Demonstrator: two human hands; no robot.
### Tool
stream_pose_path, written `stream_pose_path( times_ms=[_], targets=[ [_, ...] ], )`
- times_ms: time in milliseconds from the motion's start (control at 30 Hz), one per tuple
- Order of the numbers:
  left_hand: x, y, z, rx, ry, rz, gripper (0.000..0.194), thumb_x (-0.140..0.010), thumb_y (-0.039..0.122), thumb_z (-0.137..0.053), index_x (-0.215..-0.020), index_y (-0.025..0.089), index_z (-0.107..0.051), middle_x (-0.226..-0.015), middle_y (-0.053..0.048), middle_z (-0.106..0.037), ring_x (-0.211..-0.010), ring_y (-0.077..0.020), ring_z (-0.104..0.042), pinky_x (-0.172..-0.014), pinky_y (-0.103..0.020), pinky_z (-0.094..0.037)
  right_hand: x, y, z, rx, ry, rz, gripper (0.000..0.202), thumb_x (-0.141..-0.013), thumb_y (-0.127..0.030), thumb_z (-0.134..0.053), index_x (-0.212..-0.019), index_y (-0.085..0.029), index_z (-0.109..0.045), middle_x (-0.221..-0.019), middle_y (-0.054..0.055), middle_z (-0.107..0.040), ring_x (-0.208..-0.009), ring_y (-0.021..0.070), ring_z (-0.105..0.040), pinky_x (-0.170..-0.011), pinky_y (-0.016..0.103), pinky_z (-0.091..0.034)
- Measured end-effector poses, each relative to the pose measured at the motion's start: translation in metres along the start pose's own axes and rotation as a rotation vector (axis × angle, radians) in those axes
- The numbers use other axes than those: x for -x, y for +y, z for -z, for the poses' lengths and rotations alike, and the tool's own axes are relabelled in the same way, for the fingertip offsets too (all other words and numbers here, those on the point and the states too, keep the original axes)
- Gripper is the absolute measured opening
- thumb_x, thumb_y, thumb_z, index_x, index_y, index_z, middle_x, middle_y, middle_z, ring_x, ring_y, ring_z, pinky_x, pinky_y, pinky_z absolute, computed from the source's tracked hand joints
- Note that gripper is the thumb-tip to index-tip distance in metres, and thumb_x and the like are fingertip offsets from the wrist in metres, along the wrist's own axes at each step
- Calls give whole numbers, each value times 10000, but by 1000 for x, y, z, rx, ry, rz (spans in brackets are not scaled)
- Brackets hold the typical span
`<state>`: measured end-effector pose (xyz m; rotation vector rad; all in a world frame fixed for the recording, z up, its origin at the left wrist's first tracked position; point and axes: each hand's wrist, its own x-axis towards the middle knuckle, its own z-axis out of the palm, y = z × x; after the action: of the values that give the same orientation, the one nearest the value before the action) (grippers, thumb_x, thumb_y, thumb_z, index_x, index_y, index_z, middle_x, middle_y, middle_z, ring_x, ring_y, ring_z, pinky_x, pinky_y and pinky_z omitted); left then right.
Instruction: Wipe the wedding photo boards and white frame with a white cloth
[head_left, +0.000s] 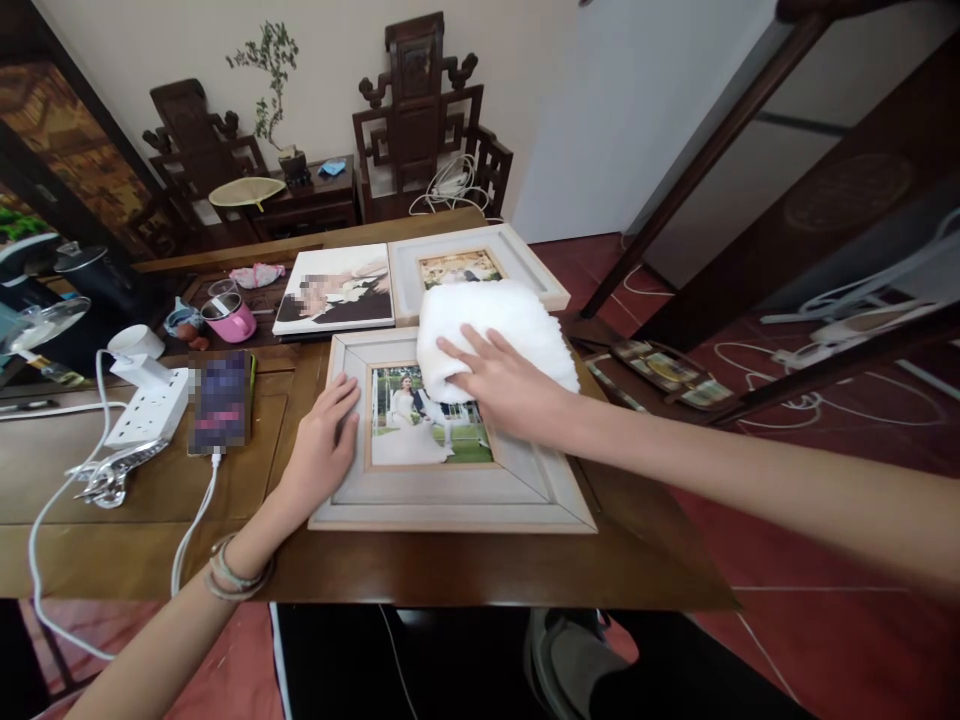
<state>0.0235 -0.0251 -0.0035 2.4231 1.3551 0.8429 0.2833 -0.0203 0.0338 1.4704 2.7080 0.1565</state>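
A pale wooden picture frame (442, 505) lies flat on the dark wooden table, with a photo (409, 425) of a couple on grass in its middle. My left hand (326, 440) rests on the frame's left side, fingers extended and holding nothing. Under my right hand (502, 375) is a thick, folded white towel (487, 315), gripped and pressed onto the upper right of the frame. The towel hides that corner and part of the photo. Behind lie a second pale frame (536, 265) and a white-bordered photo panel (337, 285).
To the left are a phone (221, 400) on a charging cable, a white power strip (154, 405) and a pink mug (231, 320). A dark kettle (97, 280) stands farther left. Carved chairs (414, 110) stand behind the table (480, 575).
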Motion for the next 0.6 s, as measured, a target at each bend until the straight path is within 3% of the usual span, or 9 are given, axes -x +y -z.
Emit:
stream_pose_path(
  times_ms=[133, 300, 433, 600],
  targets=[
    [0, 2, 0, 14, 4, 8, 378, -913, 215, -426, -1240, 118, -590, -1340, -145, -563, -1332, -257, -432, -1108, -485, -356, 15, -35, 23, -86, -145, 10, 463, -678, 42, -531, -1107, -64, -669, -1489, 217, -320, -1356, 457, -238, -1064, 607, -260],
    [0, 3, 0, 39, 15, 27, 385, -903, 213, -439, -1256, 144, -578, -1346, -127, -562, -1336, -252, -428, -1113, -489, -347, 44, -71, 60, -275, -375, 201, 439, -619, -22, -615, -1036, -124, -700, -1432, 170, -442, -1281, 411, -408, -1006, 519, -399],
    [0, 2, -1, 31, 4, 25, 386, -909, 212, -422, -1252, 133, -582, -1344, -138, -560, -1343, -260, -417, -1115, -494, -341, 38, -65, 53, -315, -283, 187, 382, -690, 12, -523, -981, -155, -705, -1421, 129, -470, -1265, 346, -454, -974, 455, -442],
    [1, 2, -1, 1, -42, 5, 406, -936, 222, -383, -1293, 115, -543, -1385, -152, -517, -1370, -262, -371, -1119, -502, -324, -5, -31, 20, -55, -95, 79, 499, -712, 45, -504, -1184, -70, -618, -1524, 180, -263, -1386, 408, -192, -1085, 566, -254]
  ],
)
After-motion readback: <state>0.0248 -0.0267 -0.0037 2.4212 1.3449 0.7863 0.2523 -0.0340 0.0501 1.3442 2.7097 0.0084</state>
